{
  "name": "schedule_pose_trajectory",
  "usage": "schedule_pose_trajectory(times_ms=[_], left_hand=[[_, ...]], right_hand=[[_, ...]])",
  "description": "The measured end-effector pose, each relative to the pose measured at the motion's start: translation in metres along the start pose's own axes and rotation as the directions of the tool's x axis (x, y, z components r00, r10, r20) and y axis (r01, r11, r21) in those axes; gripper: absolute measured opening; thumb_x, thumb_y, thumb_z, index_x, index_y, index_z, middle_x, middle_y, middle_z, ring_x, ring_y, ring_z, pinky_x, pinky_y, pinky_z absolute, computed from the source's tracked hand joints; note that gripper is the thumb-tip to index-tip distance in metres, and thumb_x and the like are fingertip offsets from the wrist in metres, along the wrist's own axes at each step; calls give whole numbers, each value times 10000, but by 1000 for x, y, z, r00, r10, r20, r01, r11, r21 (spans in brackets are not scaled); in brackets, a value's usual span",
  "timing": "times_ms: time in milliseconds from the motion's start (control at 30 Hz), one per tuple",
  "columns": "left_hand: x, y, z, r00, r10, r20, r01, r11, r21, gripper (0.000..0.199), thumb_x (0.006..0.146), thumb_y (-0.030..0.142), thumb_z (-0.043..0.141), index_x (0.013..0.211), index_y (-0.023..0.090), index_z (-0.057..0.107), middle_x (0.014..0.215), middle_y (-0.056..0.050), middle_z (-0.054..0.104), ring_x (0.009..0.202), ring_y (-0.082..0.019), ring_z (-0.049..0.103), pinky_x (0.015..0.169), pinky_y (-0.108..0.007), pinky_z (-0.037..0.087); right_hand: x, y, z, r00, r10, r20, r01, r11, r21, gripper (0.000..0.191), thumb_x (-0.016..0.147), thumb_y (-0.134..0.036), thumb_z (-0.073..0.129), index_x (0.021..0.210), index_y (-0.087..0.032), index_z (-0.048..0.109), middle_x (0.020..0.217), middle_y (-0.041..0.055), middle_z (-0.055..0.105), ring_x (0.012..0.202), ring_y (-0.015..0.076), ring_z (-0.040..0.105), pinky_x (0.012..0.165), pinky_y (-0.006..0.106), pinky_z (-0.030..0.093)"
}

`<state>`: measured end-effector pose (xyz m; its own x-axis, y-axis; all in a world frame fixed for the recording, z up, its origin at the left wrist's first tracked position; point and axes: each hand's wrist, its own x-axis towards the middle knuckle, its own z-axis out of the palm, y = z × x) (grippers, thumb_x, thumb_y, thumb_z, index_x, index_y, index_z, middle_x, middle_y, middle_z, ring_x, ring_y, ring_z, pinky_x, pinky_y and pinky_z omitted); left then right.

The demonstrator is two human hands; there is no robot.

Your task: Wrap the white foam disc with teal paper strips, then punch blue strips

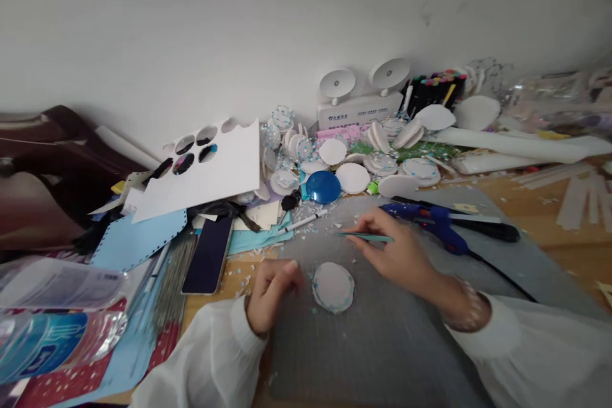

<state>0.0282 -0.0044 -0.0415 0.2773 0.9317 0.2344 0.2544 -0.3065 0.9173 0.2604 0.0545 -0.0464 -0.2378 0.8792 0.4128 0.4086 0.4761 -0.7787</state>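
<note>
Two bare hands work over a grey mat (335, 360) on a wooden bench (538, 204). The right hand (399, 255) has its grip closed on green tweezers (375, 237), pinched between thumb and fingers, tips pointing left above the mat. The left hand (273, 293) is by the mat's left edge, fingers curled and thumb uppermost; I cannot tell whether its grip is fully clenched.

Between the hands, slightly nearer than the tweezers, a round white disc (333, 287) with pale blue specks round its rim lies on the mat, apart from both hands. A blue glue gun (437, 226) lies to the right, just beyond the right hand, its black cord running near and right.

At the mat's far edge are a glossy blue round piece (324, 187) and a white pen (306, 220), with a heap of white discs (299, 145) behind. Farther back stands a white box (359, 113) with two round lamps. On the left are a dark phone (206, 258), a white board (229, 166) with round holes and, nearer, a clear bottle (60, 338) with a blue label.
</note>
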Motion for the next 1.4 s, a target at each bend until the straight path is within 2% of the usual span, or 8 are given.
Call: schedule_pose_trajectory(times_ms=[133,333,600,733,867,1000,1167,1400], left_hand=[[3,-11,7,1000,-24,-10,23,997,-75,637,960,556,328,521,152,550,506,-16,503,501,-120,459,532,-253,342],[0,-12,7,996,-79,37,83,987,-138,571,972,501,356,624,132,619,566,-16,528,547,-121,462,574,-252,345],[6,-4,7,991,-121,-52,114,986,-119,327,939,372,504,774,133,654,725,-38,601,709,-149,541,678,-256,388],[6,-7,11,988,-106,-115,98,993,-73,202,915,297,562,845,143,673,745,-32,590,720,-142,522,662,-248,382],[4,-5,14,992,-62,-107,54,996,-76,121,880,247,623,905,155,697,711,-12,542,683,-127,496,623,-237,376],[1,0,16,997,4,-75,-12,995,-97,103,847,205,660,923,148,698,710,-18,552,687,-131,511,635,-246,405],[-1,3,17,998,12,-56,-16,996,-87,78,849,185,653,885,136,701,698,-30,575,674,-131,518,619,-247,416],[-1,5,17,998,2,-57,-6,997,-76,92,868,189,639,830,132,701,693,-44,616,669,-129,538,622,-242,433]], right_hand=[[17,9,22,997,-18,76,17,1000,15,130,829,-177,596,857,-240,485,786,-1,656,748,161,665,674,274,529],[18,15,30,993,3,121,-2,1000,-3,151,811,-146,598,835,-234,477,732,-17,622,652,145,624,589,253,487],[11,0,10,1000,4,1,-4,998,57,216,831,-200,635,781,-243,430,747,-5,618,796,181,704,636,255,541],[-7,-19,-4,999,10,-54,-4,993,120,253,823,-177,653,776,-246,414,800,-3,691,790,155,722,625,209,545],[-33,-32,-5,994,15,-112,3,988,156,274,804,-110,659,768,-243,422,800,-21,692,808,134,722,672,175,546],[-51,-35,-3,999,19,-51,-7,971,238,278,800,-73,639,807,-246,422,844,-18,690,812,126,718,687,167,556],[-54,-37,-4,1000,-6,0,6,970,243,287,787,-56,643,820,-247,432,861,-20,700,802,105,702,713,149,553],[-52,-38,-3,991,134,9,-129,925,356,281,802,-76,642,820,-257,427,852,-32,681,791,115,703,680,161,571]])
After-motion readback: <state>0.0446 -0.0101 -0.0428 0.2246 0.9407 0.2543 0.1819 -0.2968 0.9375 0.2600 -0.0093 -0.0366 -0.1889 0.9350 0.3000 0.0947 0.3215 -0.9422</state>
